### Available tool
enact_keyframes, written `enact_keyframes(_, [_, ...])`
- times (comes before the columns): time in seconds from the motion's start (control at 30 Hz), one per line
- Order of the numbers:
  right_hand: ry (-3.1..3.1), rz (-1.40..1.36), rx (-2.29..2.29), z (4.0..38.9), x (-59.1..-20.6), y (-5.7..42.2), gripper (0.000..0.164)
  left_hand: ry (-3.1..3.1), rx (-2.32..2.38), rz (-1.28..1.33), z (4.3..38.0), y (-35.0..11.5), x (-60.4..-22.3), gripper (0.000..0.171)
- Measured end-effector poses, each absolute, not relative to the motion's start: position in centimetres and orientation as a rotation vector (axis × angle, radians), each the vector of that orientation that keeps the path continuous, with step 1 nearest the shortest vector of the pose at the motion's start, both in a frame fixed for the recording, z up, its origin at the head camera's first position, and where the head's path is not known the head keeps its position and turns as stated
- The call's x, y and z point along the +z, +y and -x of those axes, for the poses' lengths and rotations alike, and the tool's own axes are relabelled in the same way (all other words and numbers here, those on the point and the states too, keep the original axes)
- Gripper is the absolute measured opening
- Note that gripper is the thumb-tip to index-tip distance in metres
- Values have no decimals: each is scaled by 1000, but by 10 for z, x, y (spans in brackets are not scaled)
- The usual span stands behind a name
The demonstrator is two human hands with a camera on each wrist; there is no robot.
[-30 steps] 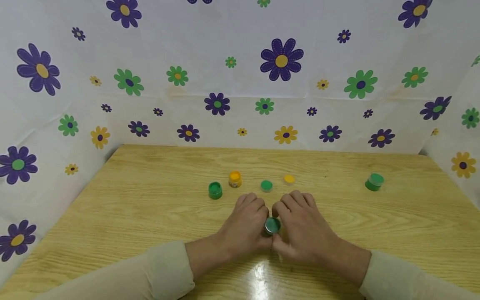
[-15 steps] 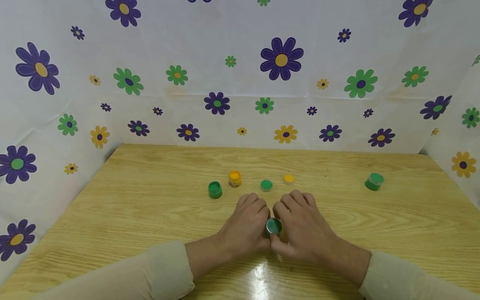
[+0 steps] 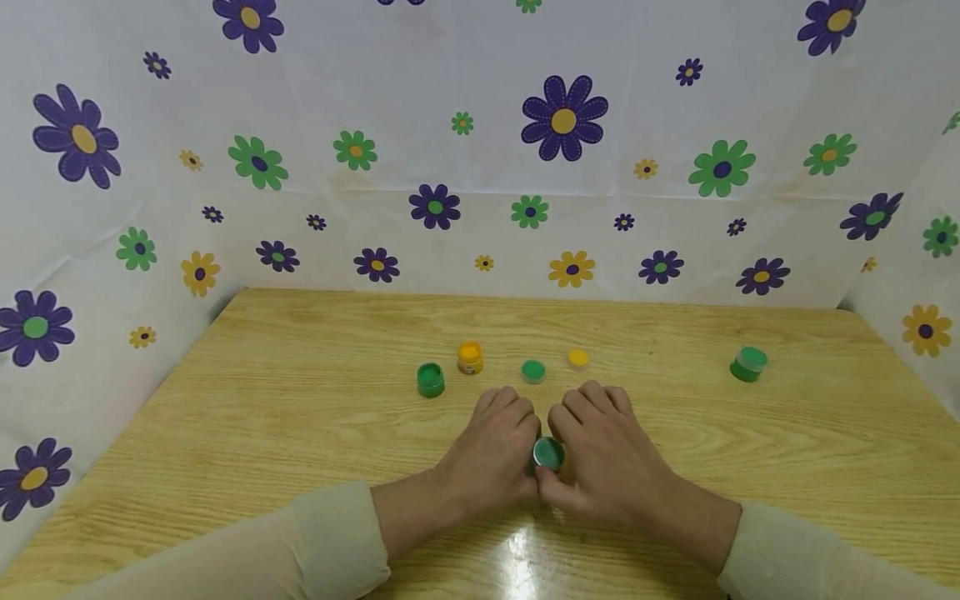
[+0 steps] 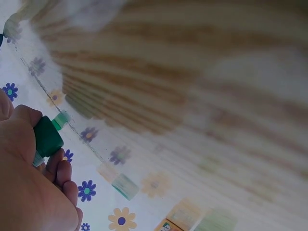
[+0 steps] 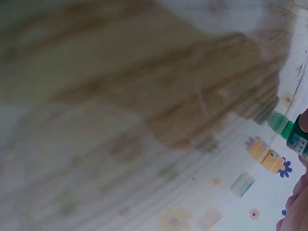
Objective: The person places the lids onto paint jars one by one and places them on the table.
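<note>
In the head view, a small green paint jar (image 3: 548, 454) with a clear-rimmed top sits between the two hands, close to the table's near side. My left hand (image 3: 487, 450) grips it from the left, knuckles up. From the right, my right hand (image 3: 611, 458) pinches it between a curled forefinger and the thumb. The left wrist view shows the jar's dark green body (image 4: 48, 137) between left thumb and fingers. At the right edge of the right wrist view, part of its printed label (image 5: 298, 143) shows. Which part of the jar each hand bears on is hard to tell.
Beyond the hands stand an open green jar (image 3: 431, 380) and an open yellow jar (image 3: 470, 357). A green lid (image 3: 533, 371) and a yellow lid (image 3: 578, 358) lie beside them. A capped green jar (image 3: 748, 364) stands far right. Flowered cloth (image 3: 480, 167) surrounds the wooden table (image 3: 300, 400).
The held jar has shifted very slightly right. My right forefinger and thumb have turned a little around its rim. Everything else on the table stays in place.
</note>
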State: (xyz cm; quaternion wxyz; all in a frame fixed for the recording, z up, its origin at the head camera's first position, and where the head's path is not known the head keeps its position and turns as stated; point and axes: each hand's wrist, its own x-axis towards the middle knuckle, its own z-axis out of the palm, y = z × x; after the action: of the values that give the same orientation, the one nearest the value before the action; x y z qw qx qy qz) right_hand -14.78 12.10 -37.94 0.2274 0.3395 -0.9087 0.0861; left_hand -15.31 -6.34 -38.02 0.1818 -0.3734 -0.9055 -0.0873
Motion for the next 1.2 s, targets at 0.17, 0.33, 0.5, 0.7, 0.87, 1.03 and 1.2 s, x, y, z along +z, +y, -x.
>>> enact_keyframes(0.17, [-2507, -926, 231, 148, -381, 121, 31, -2560, -241, 1061, 153, -63, -381, 32])
enact_keyframes(0.33, [-2512, -928, 229, 148, -380, 122, 35, -2563, -245, 1070, 153, -63, -380, 32])
enact_keyframes(0.5, [-2519, -930, 235, 148, -380, 121, 37, -2547, -241, 1074, 152, -63, -380, 33])
enact_keyframes(0.7, [-2545, -931, 243, 148, -379, 121, 38, -2530, -246, 1086, 153, -64, -381, 34])
enact_keyframes(0.87, [-2561, -920, 247, 148, -379, 121, 42, -2514, -247, 1094, 153, -64, -381, 39])
enact_keyframes(1.03, [-2564, -913, 223, 148, -379, 121, 47, -2537, -256, 1116, 152, -63, -380, 48])
enact_keyframes(1.2, [-2561, -895, 169, 148, -379, 122, 48, -2560, -243, 1109, 151, -63, -381, 45])
